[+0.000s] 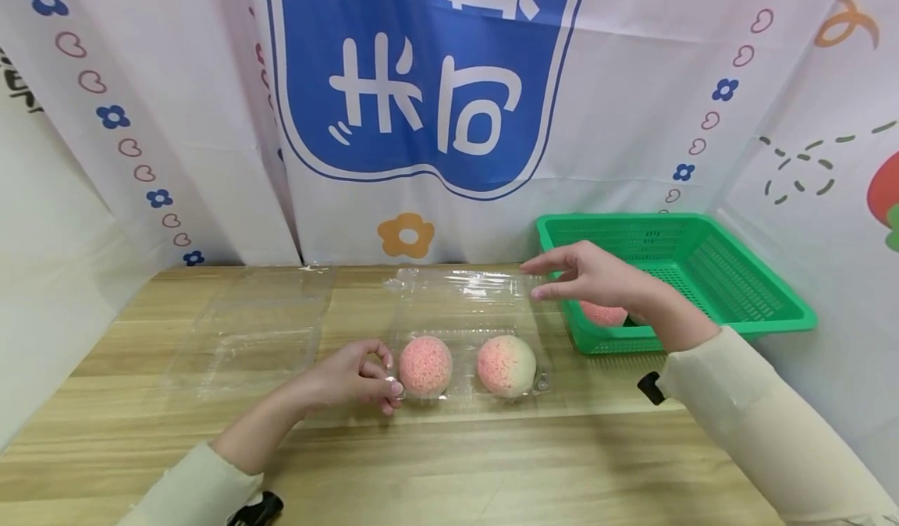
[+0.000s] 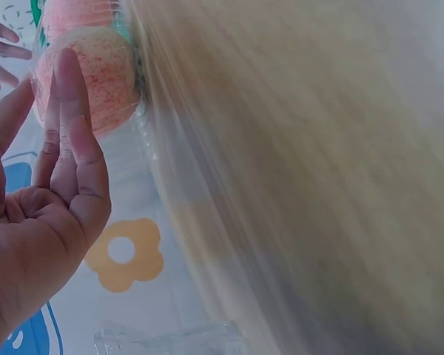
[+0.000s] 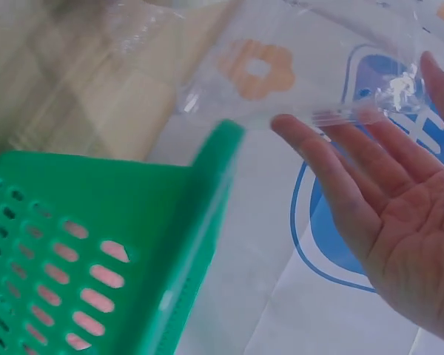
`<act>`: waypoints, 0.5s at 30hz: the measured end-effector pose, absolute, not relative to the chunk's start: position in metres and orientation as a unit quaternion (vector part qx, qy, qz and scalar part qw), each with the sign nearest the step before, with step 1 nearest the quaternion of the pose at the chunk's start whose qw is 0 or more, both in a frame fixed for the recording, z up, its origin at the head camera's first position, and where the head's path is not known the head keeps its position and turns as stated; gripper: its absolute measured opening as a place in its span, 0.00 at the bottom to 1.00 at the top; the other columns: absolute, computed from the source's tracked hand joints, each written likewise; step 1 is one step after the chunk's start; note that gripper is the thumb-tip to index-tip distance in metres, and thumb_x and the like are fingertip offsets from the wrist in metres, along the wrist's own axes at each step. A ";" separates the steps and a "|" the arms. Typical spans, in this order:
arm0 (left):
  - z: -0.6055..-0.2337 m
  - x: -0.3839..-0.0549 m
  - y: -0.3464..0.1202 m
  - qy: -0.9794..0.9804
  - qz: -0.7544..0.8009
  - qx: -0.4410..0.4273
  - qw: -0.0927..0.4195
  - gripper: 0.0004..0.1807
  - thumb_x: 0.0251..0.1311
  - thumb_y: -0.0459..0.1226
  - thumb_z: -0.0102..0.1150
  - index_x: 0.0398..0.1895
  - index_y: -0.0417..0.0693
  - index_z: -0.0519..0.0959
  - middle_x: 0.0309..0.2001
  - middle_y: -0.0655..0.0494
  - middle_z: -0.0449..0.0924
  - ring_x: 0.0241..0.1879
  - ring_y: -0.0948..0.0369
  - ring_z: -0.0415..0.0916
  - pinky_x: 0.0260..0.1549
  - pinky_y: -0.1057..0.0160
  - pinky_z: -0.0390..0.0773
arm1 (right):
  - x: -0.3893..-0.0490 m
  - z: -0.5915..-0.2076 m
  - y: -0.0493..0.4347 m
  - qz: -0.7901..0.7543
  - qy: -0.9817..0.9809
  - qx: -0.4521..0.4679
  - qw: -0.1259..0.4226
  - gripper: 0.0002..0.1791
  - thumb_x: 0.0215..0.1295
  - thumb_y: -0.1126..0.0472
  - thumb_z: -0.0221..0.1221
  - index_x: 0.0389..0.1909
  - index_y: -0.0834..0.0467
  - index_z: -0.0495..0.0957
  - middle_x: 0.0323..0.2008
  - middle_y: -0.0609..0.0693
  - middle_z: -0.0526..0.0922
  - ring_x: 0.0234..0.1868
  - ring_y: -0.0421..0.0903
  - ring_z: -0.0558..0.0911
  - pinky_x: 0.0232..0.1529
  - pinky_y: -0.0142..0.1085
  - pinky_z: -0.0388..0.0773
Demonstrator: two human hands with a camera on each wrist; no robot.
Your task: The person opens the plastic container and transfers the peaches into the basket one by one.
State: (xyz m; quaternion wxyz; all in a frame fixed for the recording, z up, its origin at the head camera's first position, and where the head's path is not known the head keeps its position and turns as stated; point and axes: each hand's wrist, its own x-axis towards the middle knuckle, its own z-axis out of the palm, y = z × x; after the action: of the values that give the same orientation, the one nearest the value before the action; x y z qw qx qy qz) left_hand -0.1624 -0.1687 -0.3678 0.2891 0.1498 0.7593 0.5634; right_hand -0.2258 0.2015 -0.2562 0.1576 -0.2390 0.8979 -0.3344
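Note:
A clear plastic clamshell box [image 1: 463, 354] lies with its lid [image 1: 460, 292] raised at the back. Two round pink-and-cream balls with a crumbly surface sit in its base: a mostly pink ball [image 1: 425, 365] on the left and a half-cream ball [image 1: 507, 366] on the right. At the front left corner my left hand [image 1: 361, 378] pinches the box's edge between thumb and curled fingers. My right hand [image 1: 586, 276] has its fingers extended, the fingertips touching the lid's right edge. In the right wrist view these straight fingers [image 3: 370, 159] lie along the lid's rim.
A green perforated basket [image 1: 765, 292] stands at the back right, a pink ball [image 1: 602, 313] inside it, partly behind my right hand. Another clear clamshell box [image 1: 256, 339] lies open on the left of the wooden table [image 1: 449, 471]. A printed cloth [image 1: 337, 222] hangs behind.

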 end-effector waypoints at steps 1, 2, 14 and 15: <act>-0.368 -0.163 -0.169 0.762 0.561 0.150 0.289 0.20 0.62 0.34 0.65 0.45 0.34 0.64 0.32 0.44 0.88 0.31 0.55 0.87 0.38 0.59 0.82 | -0.228 -0.255 0.201 -0.335 0.898 -0.233 0.164 0.28 0.65 0.52 0.65 0.64 0.55 0.75 0.64 0.54 0.78 0.62 0.53 0.80 0.61 0.50 0.77; -0.367 -0.163 -0.169 0.764 0.557 0.148 0.289 0.20 0.62 0.35 0.65 0.45 0.34 0.64 0.32 0.45 0.88 0.31 0.55 0.87 0.37 0.60 0.81 | -0.231 -0.253 0.201 -0.338 0.897 -0.226 0.172 0.28 0.65 0.52 0.65 0.65 0.55 0.75 0.65 0.54 0.77 0.63 0.53 0.79 0.61 0.50 0.77; -0.365 -0.164 -0.169 0.775 0.538 0.147 0.295 0.20 0.63 0.36 0.64 0.46 0.34 0.65 0.33 0.45 0.88 0.32 0.56 0.87 0.28 0.68 0.71 | -0.254 -0.242 0.203 -0.423 0.864 -0.151 0.228 0.28 0.71 0.47 0.59 0.66 0.57 0.72 0.68 0.57 0.73 0.60 0.58 0.81 0.62 0.52 0.76; -0.365 -0.164 -0.169 0.776 0.538 0.146 0.295 0.20 0.63 0.36 0.64 0.46 0.34 0.66 0.33 0.45 0.88 0.32 0.56 0.87 0.29 0.67 0.72 | -0.255 -0.242 0.203 -0.425 0.864 -0.148 0.228 0.28 0.71 0.47 0.59 0.66 0.57 0.72 0.69 0.56 0.72 0.60 0.58 0.81 0.62 0.52 0.75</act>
State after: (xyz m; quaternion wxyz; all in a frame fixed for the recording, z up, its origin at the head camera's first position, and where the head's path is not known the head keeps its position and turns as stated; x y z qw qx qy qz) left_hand -0.1640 -0.1691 -0.3650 0.2945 0.1462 0.7760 0.5383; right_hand -0.2546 0.2026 -0.2417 0.2280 -0.1476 0.8636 -0.4247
